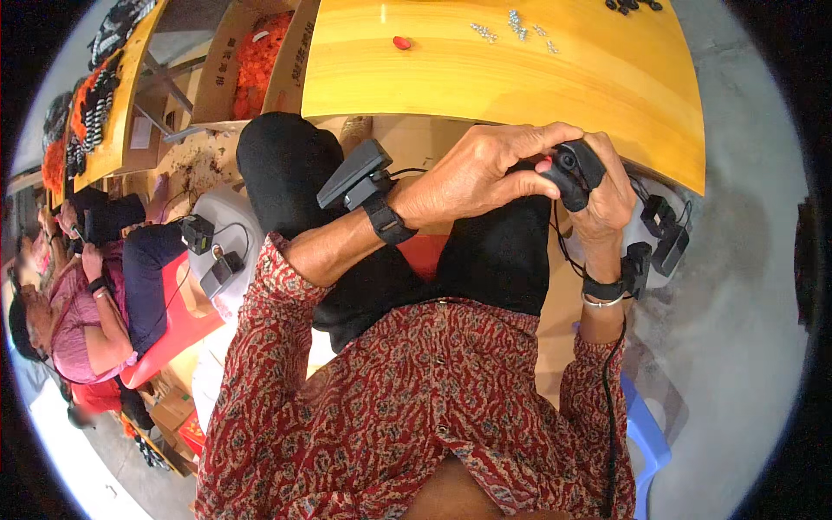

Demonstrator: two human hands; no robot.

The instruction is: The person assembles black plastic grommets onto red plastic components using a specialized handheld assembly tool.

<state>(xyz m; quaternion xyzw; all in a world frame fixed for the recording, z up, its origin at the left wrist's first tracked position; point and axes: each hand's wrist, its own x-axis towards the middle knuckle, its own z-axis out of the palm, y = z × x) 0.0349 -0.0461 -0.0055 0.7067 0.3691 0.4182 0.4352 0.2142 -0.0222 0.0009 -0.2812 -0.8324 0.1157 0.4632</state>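
Both hands meet in front of the table edge, above my lap. My left hand (485,173) grips a small black part (570,173) from the left, with its fingers curled over the top and a red piece (544,165) showing at the fingertip. My right hand (607,195) holds the same black part from the right and below. Each wrist carries a black strap with a small device on it.
The yellow wooden table (520,78) bears a red piece (402,42), several small silver parts (516,26) and black parts (633,5). Cardboard boxes (251,61) of orange pieces stand to the left. Another person (95,295) sits at far left on a red seat.
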